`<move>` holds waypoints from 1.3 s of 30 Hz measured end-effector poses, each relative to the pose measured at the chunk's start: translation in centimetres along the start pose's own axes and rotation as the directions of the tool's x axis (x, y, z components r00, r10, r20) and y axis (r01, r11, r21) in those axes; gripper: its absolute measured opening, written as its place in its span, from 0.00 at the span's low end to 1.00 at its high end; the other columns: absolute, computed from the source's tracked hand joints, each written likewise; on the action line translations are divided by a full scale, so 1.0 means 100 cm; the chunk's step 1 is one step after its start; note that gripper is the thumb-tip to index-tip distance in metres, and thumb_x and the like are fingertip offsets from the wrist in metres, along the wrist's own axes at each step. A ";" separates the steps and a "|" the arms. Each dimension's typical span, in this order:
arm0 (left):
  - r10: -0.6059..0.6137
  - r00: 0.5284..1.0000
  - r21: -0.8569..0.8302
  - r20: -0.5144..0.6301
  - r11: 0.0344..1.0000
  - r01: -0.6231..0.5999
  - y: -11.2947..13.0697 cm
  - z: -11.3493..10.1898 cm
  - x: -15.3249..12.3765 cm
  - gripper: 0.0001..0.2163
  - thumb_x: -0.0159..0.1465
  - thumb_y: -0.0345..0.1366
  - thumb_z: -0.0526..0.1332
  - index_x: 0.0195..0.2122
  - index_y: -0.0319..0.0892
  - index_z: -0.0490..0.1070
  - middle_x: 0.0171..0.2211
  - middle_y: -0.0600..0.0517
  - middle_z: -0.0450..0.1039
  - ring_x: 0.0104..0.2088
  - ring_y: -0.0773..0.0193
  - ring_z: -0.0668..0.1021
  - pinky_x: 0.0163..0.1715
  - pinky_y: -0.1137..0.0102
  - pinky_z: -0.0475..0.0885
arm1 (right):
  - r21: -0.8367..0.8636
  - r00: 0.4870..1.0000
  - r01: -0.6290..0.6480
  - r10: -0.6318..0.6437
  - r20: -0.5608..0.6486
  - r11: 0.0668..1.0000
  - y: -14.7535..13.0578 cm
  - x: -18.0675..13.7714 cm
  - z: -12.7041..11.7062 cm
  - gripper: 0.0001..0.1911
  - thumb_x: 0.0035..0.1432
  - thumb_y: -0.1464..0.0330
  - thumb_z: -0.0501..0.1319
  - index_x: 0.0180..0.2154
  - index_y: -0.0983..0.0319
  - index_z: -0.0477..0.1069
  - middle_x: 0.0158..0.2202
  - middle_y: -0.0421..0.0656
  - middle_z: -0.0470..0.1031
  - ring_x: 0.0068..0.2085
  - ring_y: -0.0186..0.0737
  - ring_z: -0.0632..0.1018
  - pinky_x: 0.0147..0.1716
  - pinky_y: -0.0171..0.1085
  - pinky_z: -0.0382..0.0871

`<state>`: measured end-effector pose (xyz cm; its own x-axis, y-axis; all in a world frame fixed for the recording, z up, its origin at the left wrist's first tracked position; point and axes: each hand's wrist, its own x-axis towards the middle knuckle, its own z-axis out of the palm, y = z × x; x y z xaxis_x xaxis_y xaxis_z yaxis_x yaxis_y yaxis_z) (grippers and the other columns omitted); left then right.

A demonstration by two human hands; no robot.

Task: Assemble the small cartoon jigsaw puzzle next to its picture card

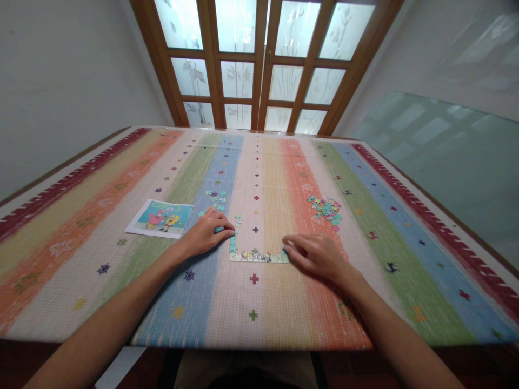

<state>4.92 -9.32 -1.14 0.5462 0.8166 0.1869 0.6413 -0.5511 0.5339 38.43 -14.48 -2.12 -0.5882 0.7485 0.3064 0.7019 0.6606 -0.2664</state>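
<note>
A partly joined jigsaw puzzle (pixel 259 257) lies on the striped tablecloth as a U-shaped border, with a bottom row and two short sides. My left hand (pixel 208 232) is at its upper left end, thumb and forefinger closed around a teal puzzle piece (pixel 219 229) that is partly hidden. At the right side, my right hand (pixel 316 254) has its fingers closed on a puzzle piece (pixel 285 248), mostly covered by the fingertips. Several loose teal pieces (pixel 219 200) lie beyond my left hand, and a couple of small pieces (pixel 238 217) sit just above the left side.
A printed cartoon picture (pixel 162 218) rests left of my left hand. A heap of mixed puzzle pieces (pixel 326 209) lies beyond my right hand. The tablecloth (pixel 251 302) covers the table; a glass-paned wooden door (pixel 259 65) stands behind it.
</note>
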 end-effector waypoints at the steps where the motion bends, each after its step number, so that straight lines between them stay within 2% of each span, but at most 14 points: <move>1: 0.003 1.000 0.001 0.001 1.000 -0.003 0.000 0.000 0.000 0.06 0.67 0.39 0.64 0.37 0.48 0.80 0.37 0.49 0.78 0.44 0.54 0.75 0.52 0.55 0.69 | 0.006 1.000 -0.006 0.006 0.007 1.000 0.000 0.000 0.000 0.14 0.70 0.64 0.54 0.39 0.61 0.76 0.28 0.43 0.78 0.26 0.35 0.73 0.28 0.36 0.55; 4: 0.014 1.000 0.009 -0.001 1.000 -0.014 0.000 0.000 -0.001 0.04 0.66 0.38 0.65 0.36 0.48 0.80 0.37 0.50 0.78 0.44 0.54 0.75 0.52 0.55 0.69 | 0.007 0.999 -0.023 0.023 0.029 1.000 0.000 0.000 0.001 0.13 0.69 0.61 0.56 0.37 0.61 0.75 0.26 0.42 0.76 0.26 0.36 0.72 0.27 0.37 0.54; 17: 0.048 0.999 0.030 -0.007 0.998 -0.048 0.000 0.002 0.000 0.06 0.69 0.36 0.62 0.36 0.46 0.79 0.36 0.50 0.77 0.42 0.55 0.74 0.51 0.56 0.69 | 0.010 1.000 0.001 -0.002 0.026 1.000 0.000 -0.002 0.000 0.13 0.69 0.60 0.58 0.39 0.61 0.76 0.27 0.43 0.77 0.27 0.36 0.72 0.28 0.37 0.55; 26: 0.082 0.996 0.017 -0.022 0.997 -0.081 -0.001 0.005 -0.002 0.06 0.69 0.37 0.63 0.37 0.45 0.79 0.36 0.50 0.77 0.42 0.56 0.74 0.50 0.57 0.68 | 0.015 0.998 -0.006 0.005 0.065 1.000 -0.002 -0.003 -0.003 0.14 0.62 0.59 0.61 0.39 0.63 0.77 0.25 0.42 0.74 0.27 0.37 0.71 0.29 0.37 0.53; 39: 0.116 0.992 0.017 -0.044 0.993 -0.116 -0.003 0.007 -0.004 0.06 0.69 0.39 0.63 0.38 0.44 0.78 0.37 0.50 0.76 0.43 0.56 0.73 0.50 0.58 0.68 | 0.033 0.997 0.004 -0.007 0.072 0.999 -0.003 -0.002 -0.004 0.16 0.64 0.57 0.60 0.39 0.64 0.77 0.25 0.42 0.73 0.26 0.38 0.70 0.29 0.38 0.53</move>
<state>4.91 -9.58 -1.88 0.5929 0.7536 0.2837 0.5830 -0.6448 0.4944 38.51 -14.88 -1.77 -0.6203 0.7463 0.2413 0.6857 0.6653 -0.2953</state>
